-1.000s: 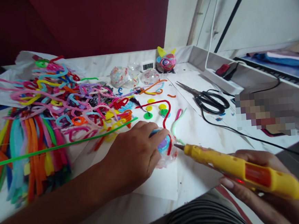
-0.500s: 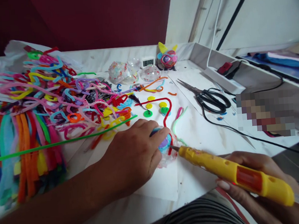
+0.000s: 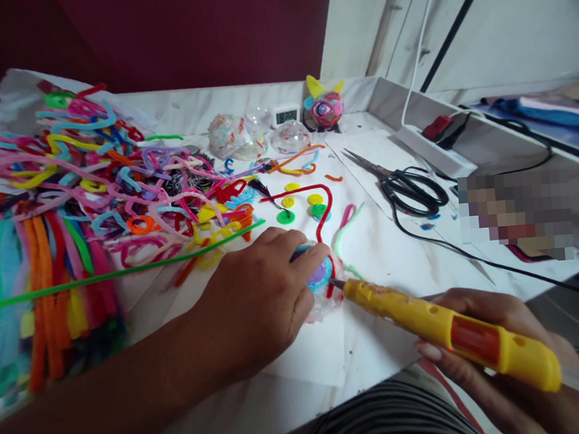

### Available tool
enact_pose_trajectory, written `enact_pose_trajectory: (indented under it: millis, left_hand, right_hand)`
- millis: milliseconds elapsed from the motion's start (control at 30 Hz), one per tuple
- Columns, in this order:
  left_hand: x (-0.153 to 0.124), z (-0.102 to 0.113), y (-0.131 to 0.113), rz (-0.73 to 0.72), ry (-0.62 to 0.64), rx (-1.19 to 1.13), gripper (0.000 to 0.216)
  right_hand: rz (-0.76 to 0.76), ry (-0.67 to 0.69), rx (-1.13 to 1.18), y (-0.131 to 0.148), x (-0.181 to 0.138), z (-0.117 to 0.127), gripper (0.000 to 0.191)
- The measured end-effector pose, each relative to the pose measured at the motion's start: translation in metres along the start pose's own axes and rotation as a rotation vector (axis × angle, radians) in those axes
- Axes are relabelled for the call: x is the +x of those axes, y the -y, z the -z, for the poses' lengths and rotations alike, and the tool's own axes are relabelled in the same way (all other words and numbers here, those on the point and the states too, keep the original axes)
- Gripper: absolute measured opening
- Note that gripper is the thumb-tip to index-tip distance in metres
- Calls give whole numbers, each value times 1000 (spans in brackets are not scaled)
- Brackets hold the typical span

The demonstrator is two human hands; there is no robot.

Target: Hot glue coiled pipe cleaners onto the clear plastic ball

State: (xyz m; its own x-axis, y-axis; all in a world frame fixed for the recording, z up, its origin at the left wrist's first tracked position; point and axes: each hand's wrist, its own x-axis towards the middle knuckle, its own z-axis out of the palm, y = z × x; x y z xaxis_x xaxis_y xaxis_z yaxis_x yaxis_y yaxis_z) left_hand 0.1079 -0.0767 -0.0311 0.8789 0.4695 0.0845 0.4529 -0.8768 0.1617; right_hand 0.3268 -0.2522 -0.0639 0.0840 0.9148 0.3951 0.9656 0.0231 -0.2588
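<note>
Yellow glue gun (image 3: 423,327) gripped in right hand (image 3: 527,399); left hand (image 3: 263,292) clamped on craft piece (image 3: 320,307); clock (image 3: 286,115) digits blurred.

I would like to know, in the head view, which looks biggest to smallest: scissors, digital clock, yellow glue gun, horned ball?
1. yellow glue gun, helped by being nearest
2. scissors
3. horned ball
4. digital clock

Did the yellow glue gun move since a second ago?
Yes. Judged against the scissors, the glue gun has moved left in the picture, and its tip now seems to reach the red fuzzy stick.
</note>
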Motion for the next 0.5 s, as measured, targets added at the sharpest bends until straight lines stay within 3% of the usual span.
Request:
enact_pose_trajectory:
  millis: [500]
  left_hand:
    - [0, 3, -1, -4, 25, 4, 41]
  right_hand:
    - [3, -15, 22, 5, 1, 1, 26]
